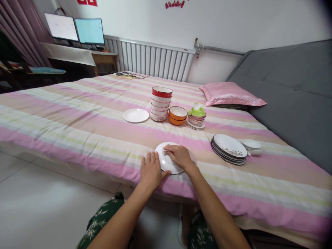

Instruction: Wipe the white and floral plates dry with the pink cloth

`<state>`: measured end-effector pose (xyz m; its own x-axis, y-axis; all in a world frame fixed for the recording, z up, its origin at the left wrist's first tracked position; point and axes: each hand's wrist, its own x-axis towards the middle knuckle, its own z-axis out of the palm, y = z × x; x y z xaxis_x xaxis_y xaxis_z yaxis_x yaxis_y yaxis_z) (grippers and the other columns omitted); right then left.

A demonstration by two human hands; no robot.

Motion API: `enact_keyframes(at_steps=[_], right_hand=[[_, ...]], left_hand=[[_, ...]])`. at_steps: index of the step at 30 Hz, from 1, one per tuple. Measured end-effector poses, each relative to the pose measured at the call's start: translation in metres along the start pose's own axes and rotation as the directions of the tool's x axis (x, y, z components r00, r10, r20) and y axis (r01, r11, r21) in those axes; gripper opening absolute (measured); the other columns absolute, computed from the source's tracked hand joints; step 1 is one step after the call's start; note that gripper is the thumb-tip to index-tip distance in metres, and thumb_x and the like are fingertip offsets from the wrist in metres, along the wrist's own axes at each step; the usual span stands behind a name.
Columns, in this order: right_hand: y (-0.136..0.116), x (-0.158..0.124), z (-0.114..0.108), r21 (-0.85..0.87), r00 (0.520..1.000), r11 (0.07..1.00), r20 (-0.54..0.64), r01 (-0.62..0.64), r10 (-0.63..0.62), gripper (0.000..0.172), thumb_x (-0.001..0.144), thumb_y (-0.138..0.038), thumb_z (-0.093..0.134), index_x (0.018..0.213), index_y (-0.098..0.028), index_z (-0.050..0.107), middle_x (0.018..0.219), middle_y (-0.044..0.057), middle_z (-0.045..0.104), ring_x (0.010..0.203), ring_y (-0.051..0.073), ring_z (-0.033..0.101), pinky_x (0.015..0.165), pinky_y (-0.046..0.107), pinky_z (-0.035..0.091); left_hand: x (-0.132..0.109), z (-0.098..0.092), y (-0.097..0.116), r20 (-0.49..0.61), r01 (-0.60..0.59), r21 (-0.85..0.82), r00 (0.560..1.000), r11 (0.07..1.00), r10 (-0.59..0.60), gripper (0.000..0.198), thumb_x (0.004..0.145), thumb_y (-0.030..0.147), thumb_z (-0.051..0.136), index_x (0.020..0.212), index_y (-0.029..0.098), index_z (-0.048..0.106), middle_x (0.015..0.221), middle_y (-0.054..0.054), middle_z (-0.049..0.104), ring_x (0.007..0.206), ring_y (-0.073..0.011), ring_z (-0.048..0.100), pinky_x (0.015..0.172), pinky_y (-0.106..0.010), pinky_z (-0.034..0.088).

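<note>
Wide bed w/ pink, cream & pale-green striped sheet [77, 114] fills most of the view; glossy pale floor tiles [38, 200] near left, white wall behind, white ribbed radiator [150, 60] along far wall. Far left: desk w/ two lit monitors [75, 30] & purple curtain [18, 31]. Grey upholstered headboard [290, 90] on right, shiny pink satin pillow [230, 94] against it. Red script on wall reads "Wedding" [174, 4], cut off at top; red cut-out shape further left, unreadable. Near edge of bed: small round white ceramic plate [166, 160] lying flat on sheet. Right hand [179, 156] rests flat on top of plate, fingers together & stretched across it, not gripping. Left hand [150, 171] lies palm-down on sheet just left of plate, fingers narrow & straight, thumb touching plate's near rim. Mid-bed, well apart from the hands: another flat white plate [136, 115], then stack of red-and-white patterned bowls [160, 103], orange bowl pair w/ white insides [177, 115], small stack of pink saucers topped by green dish [196, 117]. Right of hands: stack of dark-rimmed speckled white plates [229, 148], w/ small white dishes [251, 145] just beside. Dark-green leaf-print trousers [101, 221] at bottom.
</note>
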<state>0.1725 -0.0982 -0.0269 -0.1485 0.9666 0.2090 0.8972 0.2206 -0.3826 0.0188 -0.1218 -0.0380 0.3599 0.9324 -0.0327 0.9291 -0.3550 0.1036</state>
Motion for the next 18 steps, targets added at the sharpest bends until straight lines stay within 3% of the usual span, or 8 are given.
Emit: enact_keyframes(at_steps=[6,12,15,18], right_hand=[[-0.003,-0.006,-0.015,0.145,0.991,0.986,0.098,0.078,-0.093,0.027,0.081,-0.021,0.056,0.102,-0.030,0.071,0.106,-0.004,0.071,0.102,0.015,0.064,0.090,0.024,0.044],[0.003,-0.013,-0.036,0.283,0.950,0.959,0.289,0.031,-0.116,0.029,0.072,-0.017,0.060,0.097,-0.024,0.074,0.098,0.001,0.073,0.094,0.019,0.066,0.085,0.025,0.046],[0.011,-0.017,-0.046,0.256,0.932,0.967,0.355,-0.017,-0.077,0.030,0.068,-0.015,0.060,0.092,-0.023,0.075,0.095,0.001,0.074,0.090,0.019,0.067,0.080,0.024,0.047],[0.019,-0.020,-0.050,0.114,0.940,0.987,0.334,-0.114,0.070,0.030,0.065,-0.013,0.060,0.087,-0.025,0.076,0.093,0.000,0.074,0.090,0.019,0.067,0.076,0.022,0.047]], left_hand=[[0.000,0.000,0.000,-0.009,-0.007,0.009,1.000,1.000,0.008,0.082,0.080,0.055,0.054,0.140,0.003,0.033,0.146,-0.021,0.032,0.138,-0.0343,0.024,0.111,-0.050,0.021],[0.000,-0.002,0.000,0.011,0.001,0.018,1.000,1.000,-0.001,0.084,0.080,0.056,0.052,0.141,0.002,0.030,0.147,-0.020,0.032,0.138,-0.0342,0.025,0.111,-0.050,0.021],[0.001,-0.002,0.000,0.010,0.001,0.023,1.000,1.000,-0.001,0.084,0.081,0.056,0.052,0.141,0.002,0.030,0.147,-0.020,0.031,0.138,-0.0341,0.025,0.111,-0.050,0.021],[0.000,-0.002,0.000,0.008,0.000,0.022,1.000,1.000,0.000,0.084,0.081,0.056,0.052,0.141,0.002,0.030,0.147,-0.020,0.031,0.138,-0.0342,0.025,0.111,-0.050,0.021]])
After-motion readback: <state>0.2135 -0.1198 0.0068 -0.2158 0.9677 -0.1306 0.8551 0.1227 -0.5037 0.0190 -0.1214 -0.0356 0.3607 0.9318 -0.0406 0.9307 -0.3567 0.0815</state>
